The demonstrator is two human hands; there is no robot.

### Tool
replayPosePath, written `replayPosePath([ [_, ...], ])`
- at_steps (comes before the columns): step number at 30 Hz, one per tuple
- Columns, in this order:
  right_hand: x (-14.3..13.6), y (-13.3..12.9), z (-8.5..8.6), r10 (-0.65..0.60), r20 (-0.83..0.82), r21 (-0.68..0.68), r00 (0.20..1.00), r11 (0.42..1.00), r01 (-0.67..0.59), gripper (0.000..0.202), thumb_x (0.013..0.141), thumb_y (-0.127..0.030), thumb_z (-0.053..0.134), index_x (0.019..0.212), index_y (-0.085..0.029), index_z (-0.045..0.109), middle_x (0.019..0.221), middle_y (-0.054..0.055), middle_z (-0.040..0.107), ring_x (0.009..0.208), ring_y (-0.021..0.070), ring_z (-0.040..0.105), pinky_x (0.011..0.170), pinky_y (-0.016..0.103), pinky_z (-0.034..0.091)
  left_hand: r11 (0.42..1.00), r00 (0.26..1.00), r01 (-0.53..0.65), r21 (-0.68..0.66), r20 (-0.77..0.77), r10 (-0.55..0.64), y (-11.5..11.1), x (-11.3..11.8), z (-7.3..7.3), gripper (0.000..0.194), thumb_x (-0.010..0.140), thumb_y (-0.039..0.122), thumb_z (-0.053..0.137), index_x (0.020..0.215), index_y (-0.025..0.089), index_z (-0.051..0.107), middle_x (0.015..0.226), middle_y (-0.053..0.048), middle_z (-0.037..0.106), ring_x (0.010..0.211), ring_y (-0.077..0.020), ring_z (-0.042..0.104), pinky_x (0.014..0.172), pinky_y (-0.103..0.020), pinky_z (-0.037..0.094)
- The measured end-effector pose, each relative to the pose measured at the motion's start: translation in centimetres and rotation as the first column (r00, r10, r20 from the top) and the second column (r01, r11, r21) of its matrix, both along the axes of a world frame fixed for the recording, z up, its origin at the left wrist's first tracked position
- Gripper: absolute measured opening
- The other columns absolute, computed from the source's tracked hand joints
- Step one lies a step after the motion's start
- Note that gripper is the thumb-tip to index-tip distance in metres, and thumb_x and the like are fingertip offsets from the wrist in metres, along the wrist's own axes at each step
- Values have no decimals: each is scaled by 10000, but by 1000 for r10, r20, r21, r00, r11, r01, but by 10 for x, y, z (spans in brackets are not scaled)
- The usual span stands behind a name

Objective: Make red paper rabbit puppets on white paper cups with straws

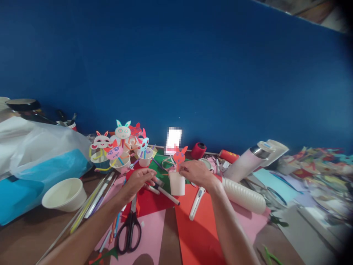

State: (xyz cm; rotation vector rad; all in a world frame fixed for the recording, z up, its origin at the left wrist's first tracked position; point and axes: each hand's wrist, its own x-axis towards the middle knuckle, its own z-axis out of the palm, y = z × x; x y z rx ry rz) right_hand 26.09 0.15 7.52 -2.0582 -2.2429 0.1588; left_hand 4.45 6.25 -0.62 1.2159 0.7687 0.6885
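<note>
One crowded brown table (pixel 22 243) stands before a blue wall (pixel 176 66). At far left, a dark-lidded jar (pixel 23 105) shows behind a white and blue plastic bag (pixel 55 140). Nearer the viewer is a white bowl (pixel 68 203), open side up, with pens (pixel 95 197) lying at a slant just to its right. Behind the pens, a cluster of paper cups (pixel 145 159) bears colourful paper animals (pixel 122 131), some with long ears.

The left hand (pixel 140 180) comes in over red paper (pixel 150 206), fingers bent, right beside a marker (pixel 168 195); whether it grips anything, I cannot tell. Below it lie black-handled scissors (pixel 129 230), blades pointing away, partly over pink paper (pixel 153 235).

At the centre, a white cup (pixel 177 184) is upright, with a red, eared paper figure (pixel 179 156) rising from it. The right hand (pixel 197 172) is at the right side of the cup's rim, fingers curled down beside the figure; what they pinch is hidden.

Just below that hand, a cutter (pixel 197 204) lies on an orange-red sheet (pixel 193 235). Further right are a toppled cup stack (pixel 244 195), a tilted bottle (pixel 244 162) and a blurred heap of paper pieces (pixel 317 162).
</note>
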Motion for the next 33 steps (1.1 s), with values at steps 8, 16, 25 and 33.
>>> replayPosePath([
  [8, 2, 3, -3, -21, -10, -72, 1000, 997, 21, 190, 763, -242, 447, 828, -235, 625, 820, 0, 635, 749, 151, 549, 594, 235, 279, 1000, 1000, 2, -6, -10, -2, 1, 0, -1, 256, 727, 341, 559, 848, 117, 586, 729, -68, 647, 584, -123, 561, 476, -199, 394],
  [16, 9, 4, -10, -1, -22, -83, 1000, 997, -1, 163, 763, -296, 473, 836, -249, 611, 780, -10, 621, 736, 153, 537, 584, 240, 260, 1000, 1000, -1, -4, -6, 1, 1, 1, -3, 261, 710, 354, 571, 837, 128, 593, 713, -55, 652, 580, -129, 568, 476, -212, 405],
  [25, 7, 3, -6, -14, -22, -80, 1000, 997, 12, 167, 755, -302, 488, 859, -238, 602, 782, -9, 618, 725, 150, 531, 558, 238, 256, 1000, 1000, 9, -20, -1, -9, 0, 0, -1, 242, 730, 329, 560, 848, 119, 586, 724, -58, 642, 589, -121, 567, 471, -196, 412],
  [33, 8, 4, -9, 3, -43, -77, 999, 997, -6, 156, 737, -301, 505, 846, -248, 603, 748, -14, 613, 704, 147, 534, 556, 229, 264, 1000, 1000, 6, -19, -13, -6, 0, 0, 0, 248, 731, 332, 560, 854, 118, 584, 734, -64, 641, 589, -118, 562, 473, -192, 410],
])
